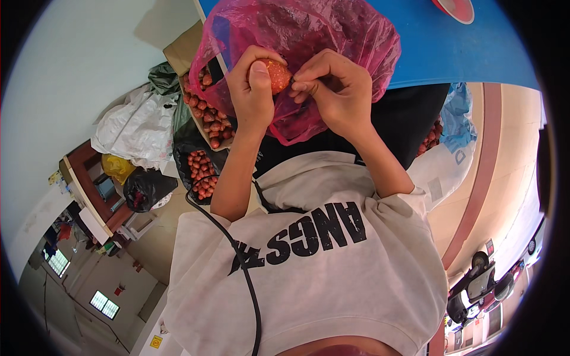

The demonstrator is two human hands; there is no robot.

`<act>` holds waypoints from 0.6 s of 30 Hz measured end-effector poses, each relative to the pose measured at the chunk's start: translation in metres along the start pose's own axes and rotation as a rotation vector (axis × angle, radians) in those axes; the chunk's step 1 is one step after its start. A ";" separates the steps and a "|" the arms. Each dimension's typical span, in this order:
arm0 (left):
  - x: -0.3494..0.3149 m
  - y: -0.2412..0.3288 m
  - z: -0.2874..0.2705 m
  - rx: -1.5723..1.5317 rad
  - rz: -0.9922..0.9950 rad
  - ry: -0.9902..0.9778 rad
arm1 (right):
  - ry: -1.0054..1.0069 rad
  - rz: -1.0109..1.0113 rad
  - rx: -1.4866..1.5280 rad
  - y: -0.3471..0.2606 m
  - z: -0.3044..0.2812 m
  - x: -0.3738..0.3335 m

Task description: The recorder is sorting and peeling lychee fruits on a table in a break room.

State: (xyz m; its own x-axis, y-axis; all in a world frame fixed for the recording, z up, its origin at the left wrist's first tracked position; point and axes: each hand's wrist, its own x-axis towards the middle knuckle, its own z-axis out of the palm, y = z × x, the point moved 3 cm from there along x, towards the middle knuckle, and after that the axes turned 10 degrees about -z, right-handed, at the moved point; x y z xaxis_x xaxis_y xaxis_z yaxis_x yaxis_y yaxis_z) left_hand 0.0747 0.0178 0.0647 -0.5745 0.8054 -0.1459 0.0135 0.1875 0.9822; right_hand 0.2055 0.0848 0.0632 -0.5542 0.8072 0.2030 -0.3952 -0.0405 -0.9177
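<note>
My left hand (254, 89) is wrapped round a ball-shaped orange-red thing with pale speckles (277, 75), its thumb lying along the near side. Close against the right side of this ball, my right hand (337, 89) has thumb and fingertips pinched together. A tiny dark bit shows at those fingertips, too small to name. Both hands are over a crumpled, see-through pink plastic bag (332, 29), which spreads across my lap and onto the blue table edge. What the bag holds, if anything, cannot be made out.
The blue tabletop (475, 50) bears a red-rimmed bowl (457, 9). At left stand a carton of small red round things (214, 124) and a black bag with more (202, 172). White sacks (133, 124) lie beyond. A black cable (246, 267) runs down my shirt.
</note>
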 end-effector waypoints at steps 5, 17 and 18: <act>-0.001 0.005 0.001 0.078 0.031 0.029 | -0.023 0.008 -0.061 -0.002 -0.001 0.003; -0.015 0.030 0.005 0.026 0.073 -0.026 | 0.040 0.070 0.112 -0.026 -0.003 0.000; -0.020 0.038 0.004 0.014 0.078 -0.038 | 0.050 0.076 0.145 -0.032 -0.003 -0.003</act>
State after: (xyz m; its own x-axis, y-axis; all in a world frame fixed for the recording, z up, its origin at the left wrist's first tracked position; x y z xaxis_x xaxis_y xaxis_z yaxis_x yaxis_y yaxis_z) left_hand 0.0896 0.0114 0.1049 -0.5397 0.8386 -0.0738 0.0681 0.1309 0.9891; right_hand 0.2219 0.0856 0.0914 -0.5507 0.8268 0.1145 -0.4575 -0.1842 -0.8699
